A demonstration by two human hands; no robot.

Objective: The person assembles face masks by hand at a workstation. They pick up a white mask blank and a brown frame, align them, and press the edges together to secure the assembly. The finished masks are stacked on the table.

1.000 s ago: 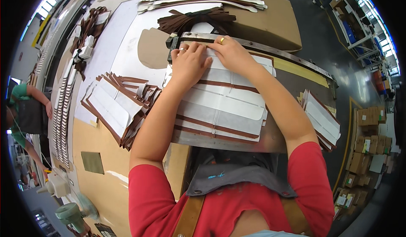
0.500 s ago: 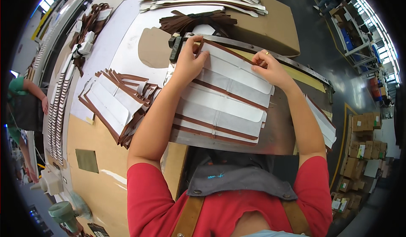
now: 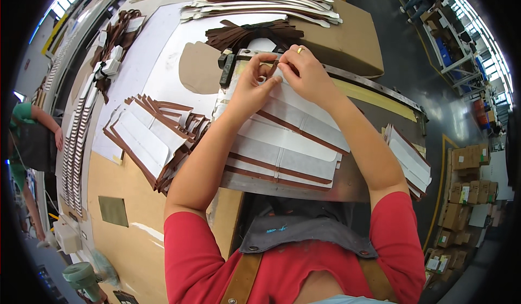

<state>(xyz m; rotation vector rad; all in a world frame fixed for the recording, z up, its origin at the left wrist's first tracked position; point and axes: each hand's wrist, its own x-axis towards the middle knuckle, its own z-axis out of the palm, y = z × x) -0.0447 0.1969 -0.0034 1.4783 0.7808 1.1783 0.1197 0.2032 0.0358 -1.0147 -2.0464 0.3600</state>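
Note:
My left hand (image 3: 254, 86) and my right hand (image 3: 305, 71) are close together at the far edge of the metal work plate (image 3: 361, 183). Their fingers pinch the brown edge at the far left corner of a white-backed brown panel (image 3: 296, 99); the fingers partly hide that corner. Nearer me, similar white panels (image 3: 293, 154) with brown edges overlap in a row on the plate. To the left of my left forearm lies a loose fanned stack of such panels (image 3: 144, 135). Another small stack (image 3: 408, 160) sits right of my right forearm.
Behind my hands lie a bundle of brown strips (image 3: 252, 34), a pile of long white strips (image 3: 260, 0) and a cardboard box (image 3: 347, 43). A metal bar (image 3: 374, 88) runs along the plate's far side. At the left edge, another person's arm (image 3: 46, 120) shows.
My right hand has moved left along the panel's far edge and now meets my left hand at the corner. My left hand has shifted slightly right and nearer.

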